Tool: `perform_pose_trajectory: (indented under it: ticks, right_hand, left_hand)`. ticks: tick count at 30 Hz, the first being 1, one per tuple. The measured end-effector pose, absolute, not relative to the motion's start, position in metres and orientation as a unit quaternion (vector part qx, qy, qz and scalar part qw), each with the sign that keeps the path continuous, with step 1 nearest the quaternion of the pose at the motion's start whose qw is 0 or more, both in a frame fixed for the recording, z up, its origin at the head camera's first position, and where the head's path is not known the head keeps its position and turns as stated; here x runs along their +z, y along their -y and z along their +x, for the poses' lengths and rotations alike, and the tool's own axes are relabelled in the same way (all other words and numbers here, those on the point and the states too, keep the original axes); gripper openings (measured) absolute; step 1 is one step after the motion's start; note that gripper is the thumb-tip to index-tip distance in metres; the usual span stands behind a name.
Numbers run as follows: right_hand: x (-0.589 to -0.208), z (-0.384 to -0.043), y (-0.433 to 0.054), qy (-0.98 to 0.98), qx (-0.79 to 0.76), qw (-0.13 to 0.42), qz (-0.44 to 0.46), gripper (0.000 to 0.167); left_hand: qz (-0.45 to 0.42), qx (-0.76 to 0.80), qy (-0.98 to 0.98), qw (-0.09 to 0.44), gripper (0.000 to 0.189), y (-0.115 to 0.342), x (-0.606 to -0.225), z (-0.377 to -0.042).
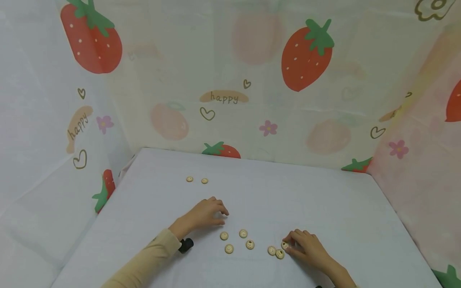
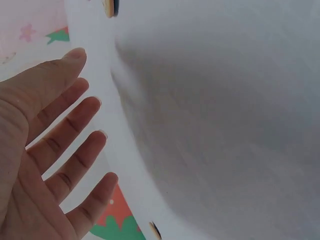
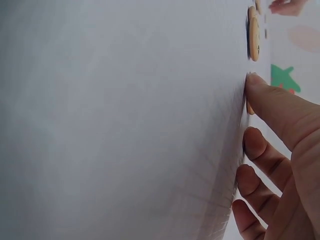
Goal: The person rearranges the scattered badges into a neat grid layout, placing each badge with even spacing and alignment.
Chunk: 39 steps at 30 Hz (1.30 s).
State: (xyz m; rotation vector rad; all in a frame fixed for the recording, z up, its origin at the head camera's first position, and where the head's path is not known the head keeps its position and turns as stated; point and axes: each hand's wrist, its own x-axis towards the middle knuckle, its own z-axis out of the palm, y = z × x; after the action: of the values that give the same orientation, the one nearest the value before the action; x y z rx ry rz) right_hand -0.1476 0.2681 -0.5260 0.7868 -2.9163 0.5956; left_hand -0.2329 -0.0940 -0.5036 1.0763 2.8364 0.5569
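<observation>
My right hand (image 1: 307, 249) is low over the tabletop, pinching a small round wooden disc (image 1: 285, 245) with a dark printed face between thumb and forefinger. In the right wrist view the thumb (image 3: 272, 100) meets this disc (image 3: 251, 108), which is partly hidden behind it, and the other fingers curl near the cloth. Two similar discs, one left (image 1: 271, 251) and one nearer (image 1: 279, 254), lie beside it. My left hand (image 1: 205, 213) hovers above the cloth with fingers loosely spread, holding nothing; a wooden disc (image 1: 224, 236) lies just in front of it.
Several wooden discs, among them one at the back (image 1: 243, 233) and one at the front (image 1: 229, 249), form a loose group mid-table. Two more (image 1: 189, 179) lie far left. A white cloth (image 1: 306, 196) covers the table; strawberry-print curtains (image 1: 223, 60) enclose it.
</observation>
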Motion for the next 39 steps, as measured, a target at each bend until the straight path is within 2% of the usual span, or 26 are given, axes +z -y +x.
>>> perform_pose_trajectory:
  ticks: [7,19,27,39]
  right_hand:
    - [-0.529,-0.148,-0.268,0.948,0.192,0.034,0.252,0.017]
    - [-0.532,-0.148,-0.268,0.946,0.191,0.055,0.258,0.017]
    - [-0.529,-0.147,-0.268,0.951,0.199,0.027,0.237,0.017]
    - [-0.529,-0.147,-0.268,0.949,0.196,0.031,0.243,0.017]
  left_hand:
    - [0.387,0.175,-0.905,0.031,0.028,0.092,-0.500,-0.228]
    - [0.404,0.169,-0.897,0.058,0.033,0.093,-0.496,-0.220]
    - [0.407,0.163,-0.895,0.080,0.040,0.092,-0.505,-0.223]
    - [0.423,0.158,-0.887,0.094,0.038,0.092,-0.505,-0.218]
